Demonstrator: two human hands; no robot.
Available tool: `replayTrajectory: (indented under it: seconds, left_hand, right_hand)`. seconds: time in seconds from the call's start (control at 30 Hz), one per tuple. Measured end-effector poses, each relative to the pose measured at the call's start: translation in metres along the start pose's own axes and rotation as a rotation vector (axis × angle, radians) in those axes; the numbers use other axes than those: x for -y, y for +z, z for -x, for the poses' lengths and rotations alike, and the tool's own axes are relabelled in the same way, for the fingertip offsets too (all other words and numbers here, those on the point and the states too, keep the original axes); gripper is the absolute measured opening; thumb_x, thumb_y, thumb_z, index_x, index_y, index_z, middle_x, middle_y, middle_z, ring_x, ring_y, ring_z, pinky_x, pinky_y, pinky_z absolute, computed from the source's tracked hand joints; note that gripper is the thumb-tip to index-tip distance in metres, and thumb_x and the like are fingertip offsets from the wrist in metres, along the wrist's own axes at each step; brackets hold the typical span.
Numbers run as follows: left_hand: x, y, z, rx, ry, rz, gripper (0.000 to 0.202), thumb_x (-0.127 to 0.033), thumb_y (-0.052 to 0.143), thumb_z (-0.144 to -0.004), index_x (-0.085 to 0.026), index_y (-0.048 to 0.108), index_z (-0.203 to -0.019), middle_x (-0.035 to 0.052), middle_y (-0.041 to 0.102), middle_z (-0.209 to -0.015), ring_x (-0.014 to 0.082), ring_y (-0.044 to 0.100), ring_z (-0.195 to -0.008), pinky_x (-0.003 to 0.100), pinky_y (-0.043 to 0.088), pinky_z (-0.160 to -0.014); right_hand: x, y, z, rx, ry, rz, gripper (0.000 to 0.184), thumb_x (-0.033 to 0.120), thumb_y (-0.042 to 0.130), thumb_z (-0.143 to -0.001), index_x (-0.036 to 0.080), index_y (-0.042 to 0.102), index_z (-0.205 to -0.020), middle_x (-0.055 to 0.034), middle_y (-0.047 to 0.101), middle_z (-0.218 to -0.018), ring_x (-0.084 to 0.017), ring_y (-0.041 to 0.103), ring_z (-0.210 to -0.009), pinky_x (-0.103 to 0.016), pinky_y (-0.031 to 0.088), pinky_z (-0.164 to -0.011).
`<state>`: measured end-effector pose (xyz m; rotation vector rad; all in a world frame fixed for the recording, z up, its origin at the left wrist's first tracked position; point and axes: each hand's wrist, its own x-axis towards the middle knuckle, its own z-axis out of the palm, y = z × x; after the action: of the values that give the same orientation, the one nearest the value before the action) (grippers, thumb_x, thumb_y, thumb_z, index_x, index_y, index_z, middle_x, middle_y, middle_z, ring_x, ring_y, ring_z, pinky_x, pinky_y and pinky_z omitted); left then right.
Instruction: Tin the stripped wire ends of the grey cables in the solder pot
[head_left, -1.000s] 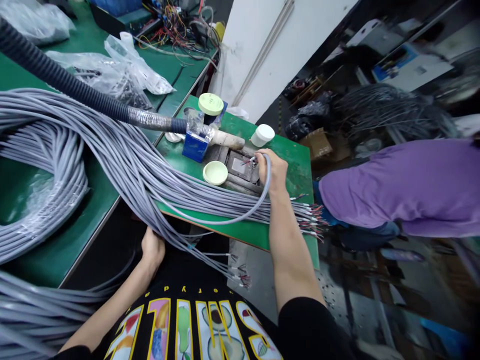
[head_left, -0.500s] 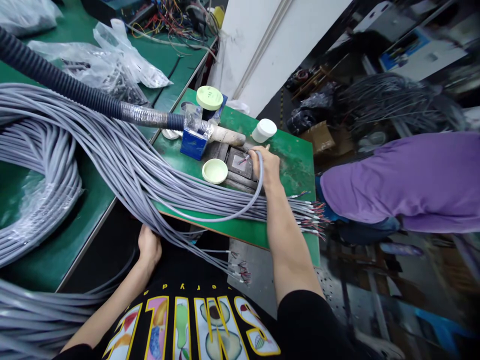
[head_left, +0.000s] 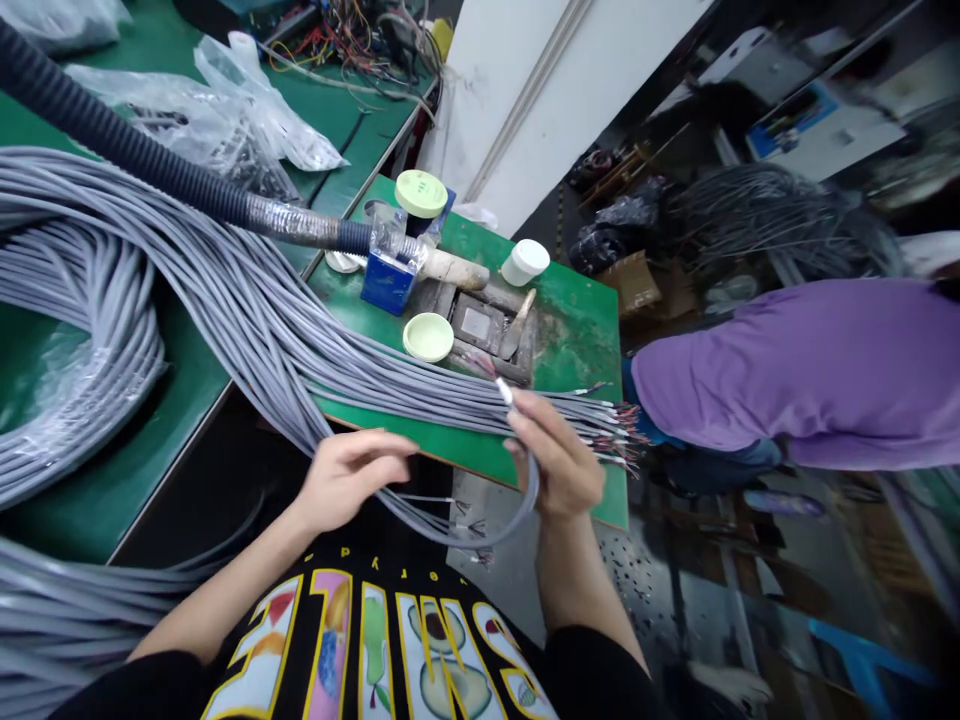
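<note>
My right hand (head_left: pixel 559 455) grips a grey cable (head_left: pixel 531 490) close to its stripped end, where a white band and thin reddish wires point up and left. That cable bends down below the hand and curves left. Beside the hanging cables, my left hand (head_left: pixel 352 478) has its fingers stretched to the right and nothing visible in them. A thick bundle of grey cables (head_left: pixel 360 365) runs across the table behind both hands. Beyond it sits a dark block with a small square of shiny metal (head_left: pixel 476 323). A scraper with a pale handle (head_left: pixel 517 328) lies on this block.
A yellowish open tub (head_left: pixel 428 338), a white tub (head_left: pixel 525 262) and a blue box (head_left: pixel 388 285) stand around the block. The nozzle of a black hose (head_left: pixel 187 190) ends above it. On the right, a person in a purple top (head_left: pixel 750 375) bends near the table (head_left: pixel 581 310).
My right hand has drawn the cable end back from the metal square toward me. My left hand has risen rightward from below the bundle, fingers now extended. The scraper has come into full view.
</note>
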<state>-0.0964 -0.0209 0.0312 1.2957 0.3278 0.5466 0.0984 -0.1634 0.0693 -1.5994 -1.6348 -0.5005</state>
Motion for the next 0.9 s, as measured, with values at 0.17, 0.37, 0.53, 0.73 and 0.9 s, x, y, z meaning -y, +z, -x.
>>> replayTrajectory:
  seconds: [0.17,0.37,0.53,0.73,0.9]
  left_hand:
    - [0.008,0.040,-0.039,0.267,-0.168,0.202,0.046,-0.054,0.064,-0.077,-0.012,0.074,-0.093,0.0050,0.067,-0.070,0.0109,0.056,-0.061,0.022,0.046,-0.062]
    - [0.022,0.055,-0.038,0.375,-0.133,0.184,0.034,-0.046,0.066,-0.078,-0.013,0.074,-0.073,0.0098,0.071,-0.080,0.0166,0.063,-0.073,0.025,0.048,-0.066]
    - [0.027,0.059,-0.035,0.375,-0.129,0.121,0.036,-0.045,0.064,-0.079,-0.013,0.069,-0.063,0.0112,0.073,-0.084,0.0176,0.065,-0.074,0.026,0.050,-0.068]
    - [0.033,0.061,-0.032,0.322,-0.189,0.036,0.044,-0.052,0.063,-0.077,-0.013,0.064,-0.056,0.0084,0.069,-0.071,0.0157,0.063,-0.070,0.024,0.049,-0.067]
    - [0.031,0.062,-0.030,0.274,-0.205,0.041,0.048,-0.053,0.063,-0.077,-0.014,0.058,-0.048,0.0057,0.065,-0.063,0.0121,0.057,-0.059,0.023,0.046,-0.059]
  right_hand:
    - [0.027,0.007,0.038,0.084,-0.092,-0.076,0.043,0.007,0.055,-0.085,0.023,0.059,-0.125,-0.0101,0.065,-0.121,-0.025,0.064,-0.109,-0.047,0.057,-0.091]
    - [0.040,-0.001,0.067,0.029,-0.005,-0.108,0.044,0.002,0.055,-0.080,0.019,0.061,-0.121,-0.0113,0.070,-0.107,-0.025,0.066,-0.102,-0.046,0.058,-0.086]
    - [0.055,0.005,0.077,-0.010,0.401,-0.048,0.020,0.018,0.063,-0.081,0.021,0.066,-0.101,-0.0046,0.071,-0.080,-0.018,0.067,-0.071,-0.030,0.056,-0.064]
    - [0.067,0.014,0.075,0.065,0.643,-0.087,0.008,0.022,0.058,-0.085,0.020,0.062,-0.078,0.0012,0.067,-0.063,-0.011,0.060,-0.051,-0.022,0.047,-0.054]
    - [0.072,0.017,0.074,0.121,0.735,-0.207,0.016,0.025,0.054,-0.087,0.020,0.060,-0.074,0.0028,0.064,-0.057,-0.010,0.056,-0.047,-0.021,0.046,-0.053]
